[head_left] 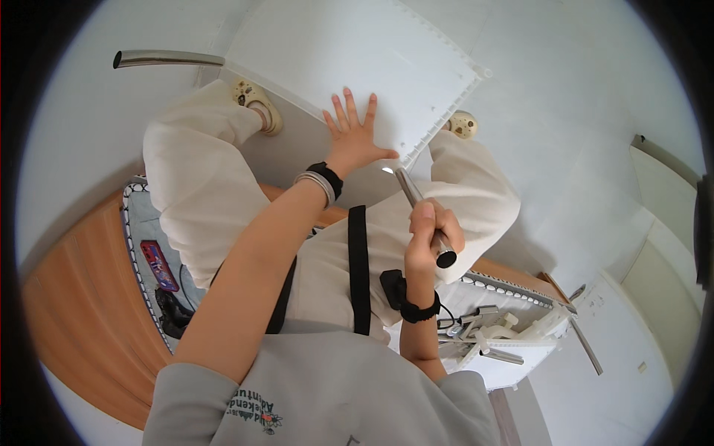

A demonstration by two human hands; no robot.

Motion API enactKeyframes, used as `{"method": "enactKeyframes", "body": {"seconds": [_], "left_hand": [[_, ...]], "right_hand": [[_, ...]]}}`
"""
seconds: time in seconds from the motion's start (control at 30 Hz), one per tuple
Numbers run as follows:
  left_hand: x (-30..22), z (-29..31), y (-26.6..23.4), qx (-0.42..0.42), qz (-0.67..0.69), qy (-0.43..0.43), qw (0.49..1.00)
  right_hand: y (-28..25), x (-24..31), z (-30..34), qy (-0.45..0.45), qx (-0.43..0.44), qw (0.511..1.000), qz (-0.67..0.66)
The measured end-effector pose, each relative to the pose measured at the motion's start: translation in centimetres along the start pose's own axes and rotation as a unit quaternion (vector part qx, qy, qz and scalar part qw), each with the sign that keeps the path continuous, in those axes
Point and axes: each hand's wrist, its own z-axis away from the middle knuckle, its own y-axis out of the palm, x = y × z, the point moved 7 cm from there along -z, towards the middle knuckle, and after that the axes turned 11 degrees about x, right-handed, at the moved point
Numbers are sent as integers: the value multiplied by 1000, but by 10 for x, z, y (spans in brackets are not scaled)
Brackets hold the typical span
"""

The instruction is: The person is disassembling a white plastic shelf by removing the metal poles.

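Note:
A white plastic panel (357,44) with a ribbed rim lies between my legs. My left hand (352,143) rests on its near part, fingers spread out and holding nothing. A short shiny metal tube (407,186) is gripped in my right hand (431,229), fingers wrapped round it. The tube tilts, its far end up against the panel's near corner and its dark near end toward me. I cannot tell whether it sits in the corner. At the panel's left corner, a second metal tube (167,59) sticks out sideways.
To the left, a red and blue phone-like object (158,265) and a black item (172,314) lie on a grey mat over a wooden seat (89,297). At right, metal tubes and white plastic fittings (509,322) are heaped by another white panel (497,373).

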Motion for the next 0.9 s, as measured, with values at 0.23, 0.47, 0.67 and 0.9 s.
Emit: {"method": "enactKeyframes", "body": {"seconds": [0.23,0.47,0.67,0.9], "left_hand": [[-2,0,-3,-19,35,-4,999],[-3,1,-4,-11,34,12,999],[-1,1,-3,-10,32,-3,999],[-5,0,-3,-38,41,23,998]], "right_hand": [[-11,-13,-12,53,-40,996,-58],[3,4,-3,-8,11,1000,20],[-11,-10,-15,85,-26,993,-79],[2,5,-2,-25,53,992,113]]}}
